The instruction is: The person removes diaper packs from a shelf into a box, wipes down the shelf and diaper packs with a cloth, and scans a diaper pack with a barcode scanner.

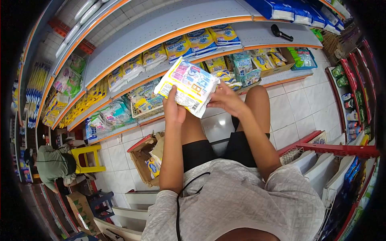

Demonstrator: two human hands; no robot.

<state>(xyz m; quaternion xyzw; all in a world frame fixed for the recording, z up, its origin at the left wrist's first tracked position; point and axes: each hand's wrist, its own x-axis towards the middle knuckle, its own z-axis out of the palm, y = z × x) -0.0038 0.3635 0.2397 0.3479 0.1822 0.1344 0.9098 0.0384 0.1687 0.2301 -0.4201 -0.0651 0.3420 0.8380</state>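
So the main thing here is a white and yellow plastic package (pixel 191 82), held up in the air above the person's lap, tilted a bit, with the printed side and its barcode (pixel 195 106) facing the camera. The left hand (pixel 175 107) is pinching it at the near left edge, thumb flat on the print and the other fingers tucked underneath where I can't see them. The right hand (pixel 228 98) is over at the right edge with its fingers partly curled and touching the wrapper, but I honestly can't tell whether it's actually pinching or just resting there. The person's wearing black shorts (pixel 198 154) and a light patterned shirt (pixel 241 197), with a black cord (pixel 178 209) running down the front. Straight ahead there's a grey shelf unit with orange edging (pixel 173 37), and a row of yellow and blue packs (pixel 200 40) sits on one level, with a black handheld device (pixel 282 33) lying further right on that same shelf. Lower down, a blue basket (pixel 304 67) holds green packs. On the tiled floor (pixel 281 106) to the left is an open cardboard box (pixel 136 158), and past it a yellow stool (pixel 99 160) next to another person in a green top (pixel 54 164).
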